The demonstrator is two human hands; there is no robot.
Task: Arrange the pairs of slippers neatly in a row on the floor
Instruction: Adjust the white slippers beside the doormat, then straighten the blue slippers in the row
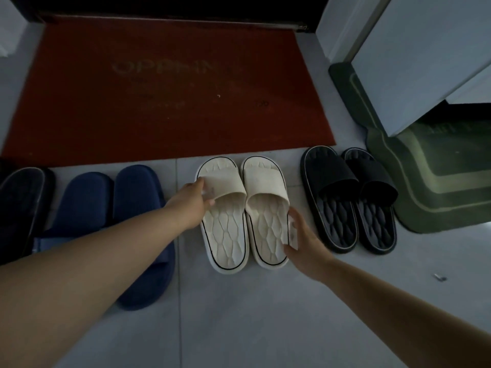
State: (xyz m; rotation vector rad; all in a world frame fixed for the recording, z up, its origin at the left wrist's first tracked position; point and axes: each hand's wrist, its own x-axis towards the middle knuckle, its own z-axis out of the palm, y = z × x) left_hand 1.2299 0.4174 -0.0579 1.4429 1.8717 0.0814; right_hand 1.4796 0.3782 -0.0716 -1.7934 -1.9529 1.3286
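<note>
Middle pair (268,221) sits between left pair (135,195) and right pair (334,176), before the doormat (159,88).

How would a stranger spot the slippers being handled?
Find the big red doormat. Slippers line its near edge; the cream pair sits midway, gripped by left hand and right hand. Only it is pale; navy pair left, black pair right.

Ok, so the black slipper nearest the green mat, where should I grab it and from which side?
Take the black slipper by its strap, coming from the heel end nearest you. The strap arches open toward the heel, so fingers slide under, thumb on top. Its partner crowds one side and the green mat the other, so a sole grip looks cramped.
</note>
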